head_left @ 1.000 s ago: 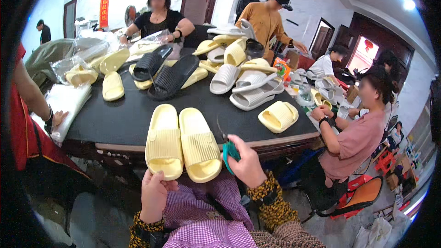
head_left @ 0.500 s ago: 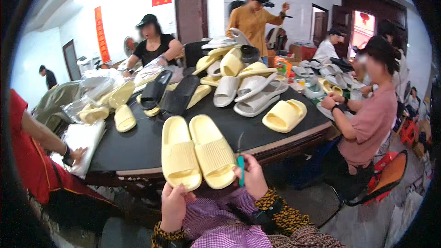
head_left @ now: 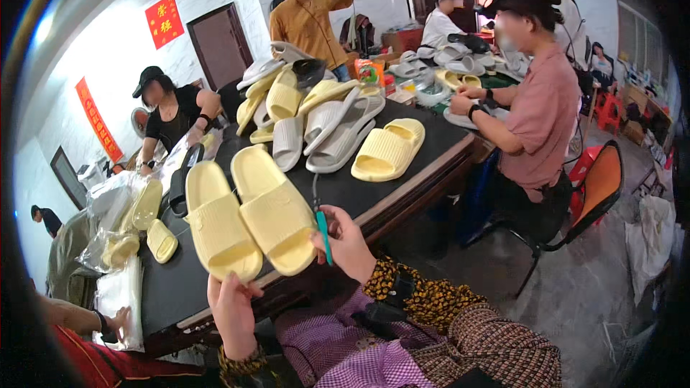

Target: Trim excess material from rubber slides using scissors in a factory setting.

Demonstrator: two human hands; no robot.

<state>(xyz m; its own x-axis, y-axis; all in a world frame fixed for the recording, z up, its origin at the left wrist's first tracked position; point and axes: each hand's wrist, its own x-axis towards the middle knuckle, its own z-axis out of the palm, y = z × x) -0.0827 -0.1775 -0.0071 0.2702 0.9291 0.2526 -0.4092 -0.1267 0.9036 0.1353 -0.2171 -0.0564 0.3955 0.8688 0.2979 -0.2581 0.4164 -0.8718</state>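
Two pale yellow slide slippers, the left slipper (head_left: 219,226) and the right slipper (head_left: 279,219), are held side by side before me, toe openings toward me. My left hand (head_left: 233,312) pinches the toe edge of the left one. My right hand (head_left: 348,244) grips a teal-handled tool (head_left: 324,236) with a thin, dark, slightly curved tip pointing up, its kind unclear. The same hand's fingers rest against the toe side of the right slipper. Just beyond lies another pair of yellow slippers (head_left: 389,149) on the black table (head_left: 188,287).
A heap of grey slippers (head_left: 341,145) and yellow slippers covers the table's middle. Plastic bags (head_left: 115,205) lie at the left. A person in pink (head_left: 539,108) works at the right beside an orange chair (head_left: 602,183). Other people stand or sit around the table.
My view has swung to the right, so the table and people appear shifted left and tilted. Both hands keep hold of the slippers and the teal-handled tool.
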